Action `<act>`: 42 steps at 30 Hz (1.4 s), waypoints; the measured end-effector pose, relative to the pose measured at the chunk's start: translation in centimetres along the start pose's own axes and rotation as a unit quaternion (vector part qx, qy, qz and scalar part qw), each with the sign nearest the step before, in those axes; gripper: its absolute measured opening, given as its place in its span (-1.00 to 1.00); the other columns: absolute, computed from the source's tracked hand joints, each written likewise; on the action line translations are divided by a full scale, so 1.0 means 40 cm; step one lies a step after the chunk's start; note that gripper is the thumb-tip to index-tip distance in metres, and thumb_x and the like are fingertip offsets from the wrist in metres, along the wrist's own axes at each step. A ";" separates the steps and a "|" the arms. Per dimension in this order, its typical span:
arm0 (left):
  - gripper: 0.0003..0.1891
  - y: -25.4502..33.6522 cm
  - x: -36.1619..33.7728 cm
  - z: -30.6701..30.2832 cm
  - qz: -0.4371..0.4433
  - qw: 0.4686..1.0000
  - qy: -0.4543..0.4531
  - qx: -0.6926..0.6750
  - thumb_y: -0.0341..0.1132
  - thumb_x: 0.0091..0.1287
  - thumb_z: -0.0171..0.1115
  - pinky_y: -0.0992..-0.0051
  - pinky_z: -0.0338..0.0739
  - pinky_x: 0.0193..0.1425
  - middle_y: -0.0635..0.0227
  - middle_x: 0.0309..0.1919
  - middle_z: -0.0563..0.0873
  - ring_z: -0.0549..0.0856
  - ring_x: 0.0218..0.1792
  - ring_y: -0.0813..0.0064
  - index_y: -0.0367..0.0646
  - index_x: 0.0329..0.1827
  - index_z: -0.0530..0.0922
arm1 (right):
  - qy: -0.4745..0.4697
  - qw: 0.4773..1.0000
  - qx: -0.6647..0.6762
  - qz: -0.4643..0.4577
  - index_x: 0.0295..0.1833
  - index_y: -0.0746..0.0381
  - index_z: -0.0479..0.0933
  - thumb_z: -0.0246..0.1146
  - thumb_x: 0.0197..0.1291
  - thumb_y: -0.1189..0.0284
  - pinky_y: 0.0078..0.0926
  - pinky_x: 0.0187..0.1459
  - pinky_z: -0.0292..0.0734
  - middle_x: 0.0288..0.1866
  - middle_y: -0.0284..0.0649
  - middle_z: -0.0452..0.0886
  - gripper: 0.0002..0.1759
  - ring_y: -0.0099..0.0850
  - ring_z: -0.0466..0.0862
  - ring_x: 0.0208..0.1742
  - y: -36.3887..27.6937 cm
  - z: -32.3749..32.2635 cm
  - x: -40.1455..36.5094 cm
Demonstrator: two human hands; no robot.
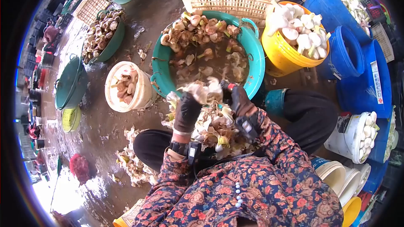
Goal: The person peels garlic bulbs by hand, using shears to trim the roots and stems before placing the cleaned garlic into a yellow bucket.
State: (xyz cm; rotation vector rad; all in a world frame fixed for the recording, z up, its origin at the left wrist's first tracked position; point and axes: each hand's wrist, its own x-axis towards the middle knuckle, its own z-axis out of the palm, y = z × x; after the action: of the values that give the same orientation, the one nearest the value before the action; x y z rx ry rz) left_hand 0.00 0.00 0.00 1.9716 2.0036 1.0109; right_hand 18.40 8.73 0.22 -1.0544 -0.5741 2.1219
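Observation:
My left hand (187,110), in a dark glove, is closed round a garlic bulb (200,92) with loose, papery skin, above the near rim of a green tub (156,65). To its right, my right hand (241,99), also dark-gloved, has its fingers curled together. A small red bit shows at its fingertips, too little to name. Unpeeled garlic bulbs (214,31) are heaped along the tub's far side, above muddy-looking contents. Under my hands, a pile of garlic skins (219,124) covers my lap.
A yellow bucket (273,54) of cleaned garlic stands right of the tub. On the left is a white bucket (145,86) with garlic pieces. A cream plastic crate (227,4) sits behind the tub. Blue containers (366,88) line the right side. Skins (136,159) litter the wet floor.

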 end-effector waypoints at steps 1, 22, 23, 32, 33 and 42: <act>-0.66 0.007 -0.017 -0.004 -0.044 0.998 0.010 0.042 -0.30 0.08 0.28 0.33 0.44 0.02 0.06 -0.31 0.58 0.56 -0.16 0.12 -0.30 -0.14 0.46 | -0.005 0.989 0.148 0.015 0.00 0.25 0.48 0.12 0.23 0.24 -0.46 -0.32 0.62 -0.21 -0.19 0.64 -0.65 -0.35 0.65 -0.34 0.030 -0.029 0.024; -0.67 0.021 0.163 -0.088 -0.288 0.739 -0.144 -0.591 -0.10 0.32 0.11 0.59 0.44 -0.41 0.38 -0.41 0.58 0.54 -0.45 0.58 -0.24 -0.24 0.52 | -0.052 0.989 0.115 0.084 -0.05 0.19 0.50 0.04 0.28 0.20 -0.56 -0.16 0.52 -0.20 -0.33 0.60 -0.68 -0.49 0.59 -0.25 0.008 -0.092 0.076; -0.62 0.023 0.169 -0.073 -0.372 0.730 -0.128 -0.559 -0.05 0.34 0.06 0.60 0.45 -0.41 0.37 -0.39 0.59 0.55 -0.44 0.59 -0.25 -0.19 0.53 | -0.092 0.985 0.122 0.080 -0.01 0.19 0.49 0.04 0.29 0.23 -0.54 -0.14 0.53 -0.18 -0.32 0.60 -0.69 -0.49 0.59 -0.23 0.009 -0.072 0.071; -0.76 0.046 0.135 -0.009 -0.285 0.810 -0.135 -0.494 -0.23 0.30 0.14 0.64 0.41 -0.42 0.39 -0.43 0.58 0.55 -0.46 0.59 -0.26 -0.20 0.52 | -0.096 0.774 -0.532 -0.330 0.01 0.26 0.51 0.11 0.21 0.31 -0.49 -0.19 0.49 -0.24 -0.28 0.64 -0.67 -0.46 0.61 -0.24 -0.043 -0.017 0.043; -0.74 0.061 0.122 -0.042 -0.285 0.799 -0.076 -0.523 -0.25 0.26 0.18 0.57 0.42 -0.35 0.31 -0.41 0.59 0.56 -0.42 0.51 -0.31 -0.19 0.50 | -0.092 0.774 -0.532 -0.331 0.01 0.26 0.51 0.11 0.21 0.31 -0.49 -0.19 0.49 -0.24 -0.28 0.64 -0.67 -0.46 0.61 -0.24 -0.028 -0.038 0.059; -0.57 0.056 0.133 -0.031 -0.157 0.950 -0.197 -0.185 -0.08 0.00 0.43 0.44 0.53 -0.30 0.21 -0.41 0.68 0.67 -0.39 0.36 -0.27 -0.25 0.59 | 0.015 0.992 0.097 0.075 -0.04 0.18 0.51 -0.04 0.31 0.12 -0.63 -0.59 0.39 -0.40 -0.30 0.61 -0.61 -0.50 0.50 -0.59 0.035 -0.051 0.097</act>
State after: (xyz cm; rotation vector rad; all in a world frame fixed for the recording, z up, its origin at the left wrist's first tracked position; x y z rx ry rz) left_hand 0.51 4.33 3.99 1.4608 1.6881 0.7717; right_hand 17.85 10.85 -3.84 -1.0458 -0.2748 2.2349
